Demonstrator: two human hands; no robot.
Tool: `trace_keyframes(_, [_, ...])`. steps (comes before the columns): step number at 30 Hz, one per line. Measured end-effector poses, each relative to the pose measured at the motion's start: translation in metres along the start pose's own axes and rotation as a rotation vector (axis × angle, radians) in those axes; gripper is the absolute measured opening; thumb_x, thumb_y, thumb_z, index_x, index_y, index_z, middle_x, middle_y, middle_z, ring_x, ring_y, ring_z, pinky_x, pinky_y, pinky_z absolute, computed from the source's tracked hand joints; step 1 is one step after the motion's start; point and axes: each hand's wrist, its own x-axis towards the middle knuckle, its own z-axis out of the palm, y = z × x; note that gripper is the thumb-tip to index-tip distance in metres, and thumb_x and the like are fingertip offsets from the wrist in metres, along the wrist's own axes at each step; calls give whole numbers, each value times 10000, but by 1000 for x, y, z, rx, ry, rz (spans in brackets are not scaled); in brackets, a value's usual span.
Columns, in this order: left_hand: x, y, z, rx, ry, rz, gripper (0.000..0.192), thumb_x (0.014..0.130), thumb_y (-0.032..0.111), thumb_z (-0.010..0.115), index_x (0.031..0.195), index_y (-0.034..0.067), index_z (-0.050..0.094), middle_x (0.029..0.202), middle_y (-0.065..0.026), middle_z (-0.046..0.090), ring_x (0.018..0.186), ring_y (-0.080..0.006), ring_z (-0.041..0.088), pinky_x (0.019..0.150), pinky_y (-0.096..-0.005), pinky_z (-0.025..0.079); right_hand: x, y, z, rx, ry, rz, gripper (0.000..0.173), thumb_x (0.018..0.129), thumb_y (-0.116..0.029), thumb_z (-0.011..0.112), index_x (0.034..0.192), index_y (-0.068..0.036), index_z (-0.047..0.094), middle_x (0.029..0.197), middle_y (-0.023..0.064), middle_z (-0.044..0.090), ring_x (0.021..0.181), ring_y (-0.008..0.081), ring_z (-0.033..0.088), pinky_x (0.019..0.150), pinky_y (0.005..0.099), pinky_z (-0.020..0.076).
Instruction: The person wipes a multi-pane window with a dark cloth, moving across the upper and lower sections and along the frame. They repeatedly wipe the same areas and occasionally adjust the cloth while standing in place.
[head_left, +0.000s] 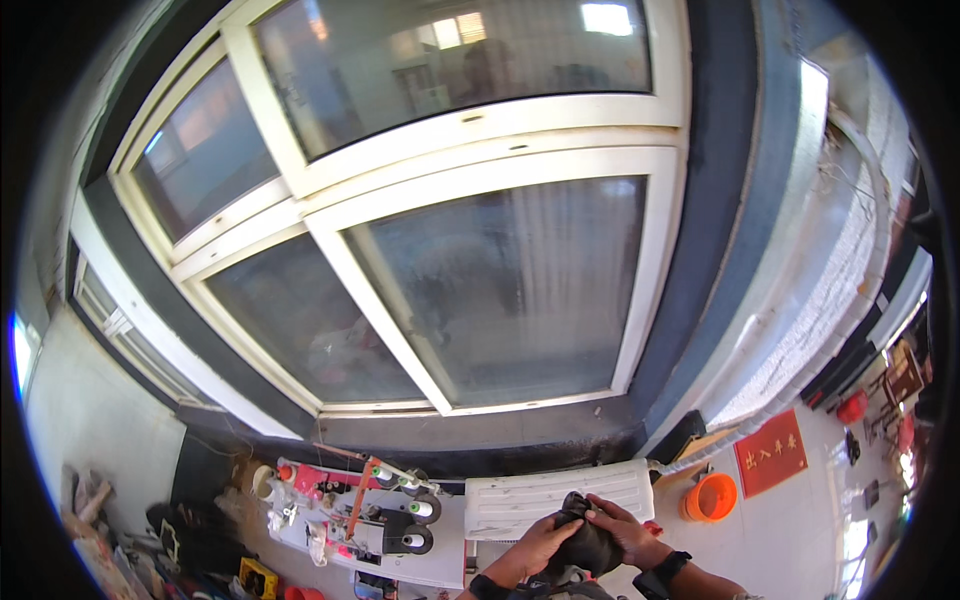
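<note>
Both my hands are at the bottom of the head view, gripping a bunched piece of dark fabric (595, 551). My left hand (541, 541) pinches it from the left with the thumb on top. From the other side my right hand (621, 529) holds it, fingers bent over its upper folds. The cloth hangs below the fingers, and its lower part is partly hidden near my body. Dark bands circle both wrists. Just beyond the hands lies a white ridged panel (517, 499). To the left, a sewing machine (375, 536) with several thread cones (421, 510) stands on a white table (442, 559).
A large white-framed window (487, 300) fills the wall ahead. On the right are an orange bucket (709, 497), a red mat (772, 453) bearing writing, and a pale pipe (795, 390). At lower left, a yellow crate (257, 579) stands beside piled dark items (195, 540).
</note>
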Motion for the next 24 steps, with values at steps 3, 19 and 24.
trace_keyframes(3, [17,-7,18,422,25,89,573,1138,393,729,1530,-13,632,1360,-117,763,1233,-190,715,1086,-369,569,-16,3,-28,106,116,-93,655,1053,-149,821,1606,29,518,1337,136,740,1136,259,788,1008,439,670])
trace_keyframes(19, [37,-19,93,104,-212,49,558,1085,124,719,1606,30,543,1519,-159,670,1361,-325,684,1172,-471,578,-83,23,-27,99,656,-623,669,1030,-464,867,1429,-14,572,1223,126,727,1100,169,709,948,319,594])
trace_keyframes(24, [53,-31,101,162,-248,-55,489,1098,107,696,1564,11,585,1432,-178,740,1254,-356,756,1114,-495,622,-117,36,-56,80,623,-590,509,1132,-419,742,1481,-77,598,1202,56,741,1049,93,692,877,272,579])
